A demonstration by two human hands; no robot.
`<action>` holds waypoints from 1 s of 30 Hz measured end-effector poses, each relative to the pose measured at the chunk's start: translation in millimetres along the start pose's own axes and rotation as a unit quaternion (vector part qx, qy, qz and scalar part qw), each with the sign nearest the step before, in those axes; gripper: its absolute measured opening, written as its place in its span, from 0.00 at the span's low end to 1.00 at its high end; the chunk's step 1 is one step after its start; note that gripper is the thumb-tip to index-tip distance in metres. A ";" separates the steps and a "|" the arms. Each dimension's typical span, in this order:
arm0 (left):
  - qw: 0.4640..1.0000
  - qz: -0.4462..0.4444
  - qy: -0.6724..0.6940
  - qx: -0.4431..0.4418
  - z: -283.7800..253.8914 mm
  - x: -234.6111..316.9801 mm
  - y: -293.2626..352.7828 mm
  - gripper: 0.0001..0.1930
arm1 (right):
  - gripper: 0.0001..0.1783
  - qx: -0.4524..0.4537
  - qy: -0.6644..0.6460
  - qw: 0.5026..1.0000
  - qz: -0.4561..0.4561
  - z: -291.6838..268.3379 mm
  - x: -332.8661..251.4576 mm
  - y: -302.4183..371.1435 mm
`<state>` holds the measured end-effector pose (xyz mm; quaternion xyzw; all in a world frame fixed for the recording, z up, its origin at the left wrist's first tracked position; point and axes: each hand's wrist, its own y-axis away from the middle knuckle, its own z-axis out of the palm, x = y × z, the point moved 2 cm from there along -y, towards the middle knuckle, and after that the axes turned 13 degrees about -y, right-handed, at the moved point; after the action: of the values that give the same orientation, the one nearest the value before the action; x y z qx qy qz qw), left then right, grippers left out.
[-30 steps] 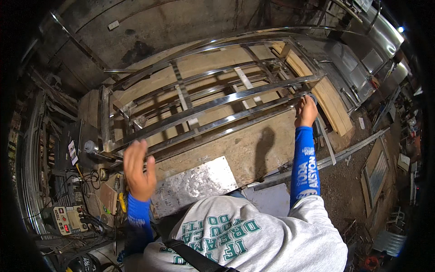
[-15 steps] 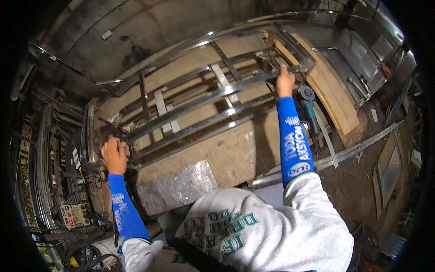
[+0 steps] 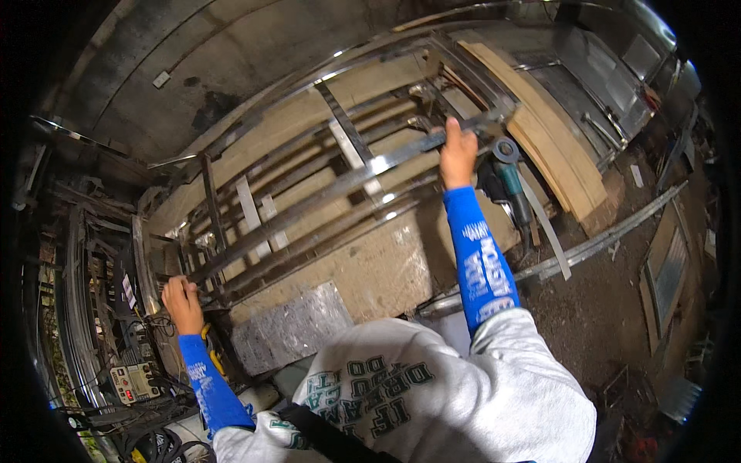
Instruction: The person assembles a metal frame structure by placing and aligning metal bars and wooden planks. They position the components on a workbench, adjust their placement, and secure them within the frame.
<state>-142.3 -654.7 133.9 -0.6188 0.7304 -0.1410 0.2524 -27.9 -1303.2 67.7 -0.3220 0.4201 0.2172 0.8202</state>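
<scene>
A long metal frame [image 3: 377, 164] of square tubes with crossbars lies across the work area in front of me. My right hand [image 3: 458, 158] is closed round the right end of its near upper bar, thumb on top. At the near left corner, my left hand [image 3: 183, 303] has its fingers curled over the frame's end; the fingertips are partly hidden. Flat light-coloured metal strips [image 3: 351, 150] cross between the bars. Just right of my right hand, an angle grinder [image 3: 512, 185] with a teal body lies beside the frame.
Curved wooden planks [image 3: 552, 143] lie at the right end. A grey metal plate [image 3: 289, 328] rests close to my body. At the lower left stands a control box [image 3: 135, 382] among cables. A long metal rail [image 3: 617, 224] lies on the ground to the right.
Both hands have come nearer to me and somewhat left, the left one most. The near upper bar has shifted with them. The view has turned slightly too.
</scene>
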 end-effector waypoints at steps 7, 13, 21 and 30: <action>0.993 -0.012 0.037 -0.110 -22.0 7.3 -15.6 0.26 | 0.14 0.119 -0.450 0.849 0.249 28.7 -6.4 -5.5; 0.986 -0.032 0.065 -0.147 -33.1 0.0 -44.3 0.16 | 0.23 -0.013 -0.570 0.772 0.281 27.6 -6.0 -14.4; 0.998 -0.044 -0.016 -0.039 7.1 -1.3 -38.6 0.10 | 0.23 0.155 -0.417 0.857 0.262 21.7 -29.3 -34.8; 0.991 -0.126 -0.027 -0.019 -13.6 -66.4 -30.6 0.04 | 0.24 -0.101 -0.427 0.873 0.214 205.3 -123.9 -64.9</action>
<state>-117.2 -597.3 174.0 -0.7143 0.6418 -0.1412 0.2407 57.0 -1213.3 283.0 -0.1815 0.0638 0.5452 0.8159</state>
